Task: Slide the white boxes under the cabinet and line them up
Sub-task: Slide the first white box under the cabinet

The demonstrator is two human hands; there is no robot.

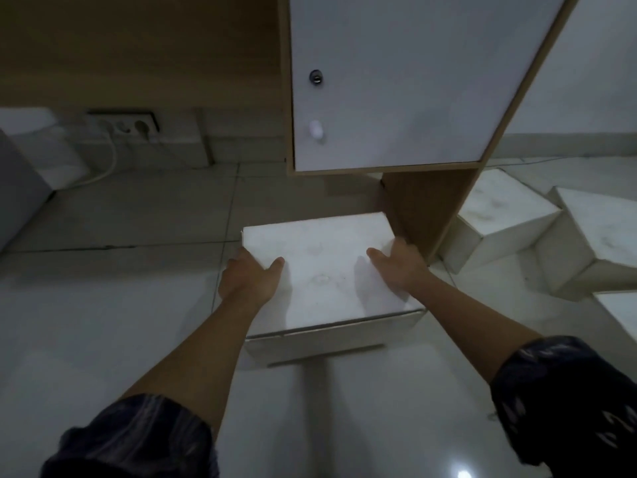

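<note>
Single head-worn wide-angle view, looking forward and steeply down from above both outstretched forearms. Close to the pale tiled floor (pixel 103 305); the white-doored wooden cabinet (pixel 396 81) fills the upper right, edges bowed by lens distortion. No second view.

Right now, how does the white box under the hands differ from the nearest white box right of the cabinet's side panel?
The held box sits in front of the cabinet, with the left hand and right hand on it; the side box lies untouched beyond the side panel. The held box is roughly square to the cabinet; the side box is turned at an angle. Both are white and closed.
</note>
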